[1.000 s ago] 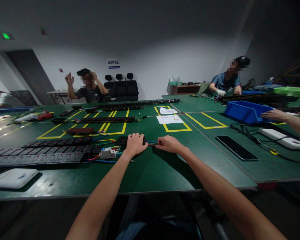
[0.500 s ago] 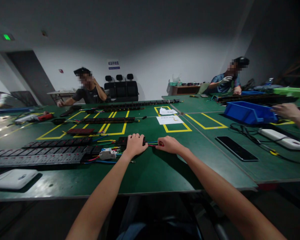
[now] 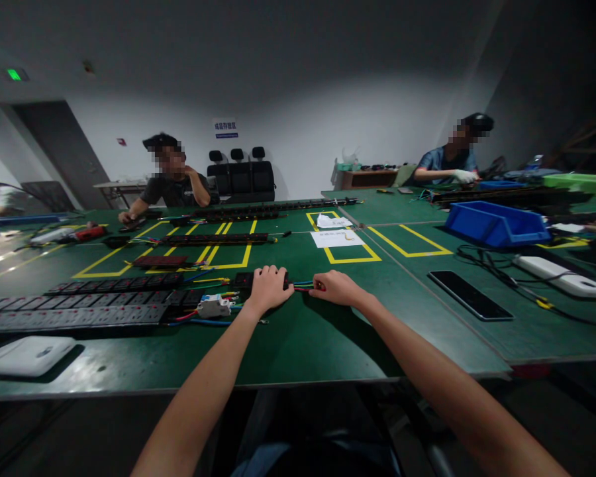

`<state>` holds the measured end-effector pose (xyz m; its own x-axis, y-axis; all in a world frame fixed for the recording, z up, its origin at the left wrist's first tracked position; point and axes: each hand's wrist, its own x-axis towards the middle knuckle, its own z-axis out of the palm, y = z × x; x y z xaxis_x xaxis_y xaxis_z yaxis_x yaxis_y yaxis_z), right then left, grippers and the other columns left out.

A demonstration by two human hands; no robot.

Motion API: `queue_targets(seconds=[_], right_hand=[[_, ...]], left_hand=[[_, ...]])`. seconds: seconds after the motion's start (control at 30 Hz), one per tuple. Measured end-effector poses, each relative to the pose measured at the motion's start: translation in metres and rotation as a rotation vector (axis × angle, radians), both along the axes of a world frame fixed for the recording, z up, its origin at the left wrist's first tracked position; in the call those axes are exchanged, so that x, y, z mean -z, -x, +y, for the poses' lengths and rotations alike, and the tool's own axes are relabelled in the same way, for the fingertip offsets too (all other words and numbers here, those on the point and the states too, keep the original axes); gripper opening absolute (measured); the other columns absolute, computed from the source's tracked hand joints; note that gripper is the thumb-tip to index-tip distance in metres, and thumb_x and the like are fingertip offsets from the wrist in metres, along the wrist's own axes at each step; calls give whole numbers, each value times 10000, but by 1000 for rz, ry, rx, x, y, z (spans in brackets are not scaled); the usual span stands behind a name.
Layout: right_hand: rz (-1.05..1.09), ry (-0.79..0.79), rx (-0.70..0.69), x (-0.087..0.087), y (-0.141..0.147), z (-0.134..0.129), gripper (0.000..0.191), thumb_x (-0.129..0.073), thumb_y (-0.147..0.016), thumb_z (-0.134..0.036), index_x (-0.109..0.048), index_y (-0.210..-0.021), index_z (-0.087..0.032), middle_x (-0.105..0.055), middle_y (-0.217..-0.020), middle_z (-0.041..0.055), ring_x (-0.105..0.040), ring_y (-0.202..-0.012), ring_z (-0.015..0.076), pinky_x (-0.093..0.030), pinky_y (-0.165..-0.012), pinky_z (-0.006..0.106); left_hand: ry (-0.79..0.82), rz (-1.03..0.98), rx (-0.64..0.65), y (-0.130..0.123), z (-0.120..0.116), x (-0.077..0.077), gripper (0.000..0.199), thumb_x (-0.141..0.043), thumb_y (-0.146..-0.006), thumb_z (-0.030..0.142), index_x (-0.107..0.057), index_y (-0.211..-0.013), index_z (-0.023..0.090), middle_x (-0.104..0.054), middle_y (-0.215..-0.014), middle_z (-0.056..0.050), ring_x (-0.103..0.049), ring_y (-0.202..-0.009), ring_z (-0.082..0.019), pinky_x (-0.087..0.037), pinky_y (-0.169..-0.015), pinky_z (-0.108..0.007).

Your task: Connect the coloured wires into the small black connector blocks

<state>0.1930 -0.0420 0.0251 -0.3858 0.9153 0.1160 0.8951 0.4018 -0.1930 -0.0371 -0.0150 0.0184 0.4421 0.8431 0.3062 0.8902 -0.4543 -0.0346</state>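
My left hand [image 3: 268, 290] lies over a small black socket block [image 3: 244, 281] on the green table, its fingers bent around the far side. Coloured wires [image 3: 302, 285], red and green or blue among them, run out of the block to the right. My right hand [image 3: 336, 288] is closed in a pinch on these wires; their ends are hidden in the fingers. Left of the block sits a white circuit breaker [image 3: 214, 305] with red and blue wires. Beside it lie long black socket strips [image 3: 109, 317] with rows of outlets.
Right of my hands lie a black phone [image 3: 469, 295], a white device [image 3: 566, 277] with black cables, and a blue bin [image 3: 496, 224]. A white box [image 3: 27, 355] rests front left. Paper sheets [image 3: 336, 238] lie ahead. Two people [image 3: 171, 185] sit across the table.
My hands and the wires keep their places. Across the table, the right-hand person's gloved hand has come down to the tabletop. Another person's hand at far right has drawn back from the blue bin.
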Motion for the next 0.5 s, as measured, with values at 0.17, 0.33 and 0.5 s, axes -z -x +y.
queue_targets(seconds=[0.17, 0.33, 0.5], right_hand=[[6, -9, -10, 2, -1, 1, 222, -638, -945, -434, -684, -899, -221, -720, -834, 29, -611, -705, 156, -293, -583, 244], [4, -4, -7, 1, -1, 0, 223, -637, -945, -435, -691, -912, -221, -720, -837, 30, -609, -704, 156, -293, -585, 245], [-4, 1, -6, 1, 0, 0, 237, -633, -955, -448, -688, -912, -221, -721, -844, 33, -619, -709, 158, -297, -588, 244]], left_hand=[[-26, 19, -1, 0, 0, 2, 432, -517, -939, 522, -636, -1183, 185, -651, -1130, -150, -556, -1093, -327, -372, -945, -459], [-57, 27, -2, 0, 1, 4, 429, -523, -934, 518, -637, -1177, 184, -658, -1121, -144, -558, -1074, -320, -378, -935, -459], [-58, 30, 2, 0, 1, 4, 431, -520, -936, 521, -637, -1178, 185, -662, -1121, -139, -563, -1068, -315, -385, -927, -451]])
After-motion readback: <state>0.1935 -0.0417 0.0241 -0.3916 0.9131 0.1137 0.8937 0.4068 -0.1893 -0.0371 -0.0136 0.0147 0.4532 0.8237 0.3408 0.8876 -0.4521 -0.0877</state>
